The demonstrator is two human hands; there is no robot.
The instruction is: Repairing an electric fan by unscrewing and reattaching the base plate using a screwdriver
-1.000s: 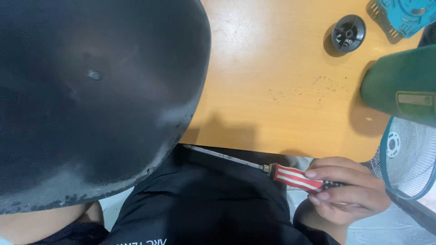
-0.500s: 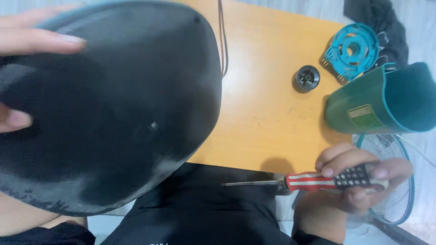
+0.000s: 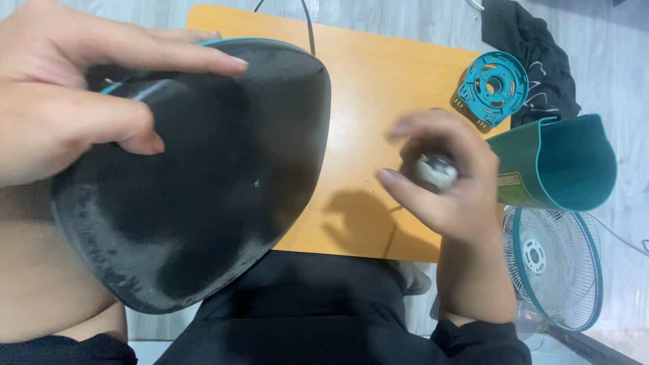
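head | left hand [image 3: 74, 108] grip clasps black base [image 3: 196, 182] rim | right hand [image 3: 443, 179] grip pinches round knob [image 3: 436, 170] over table [image 3: 365, 88]

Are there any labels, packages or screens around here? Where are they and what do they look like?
Label: one small rectangular sticker, yellowish-green with a darker border, on the outside of the green curved plastic cover lying at the table's right edge.
No packages, signs or screens are in view.
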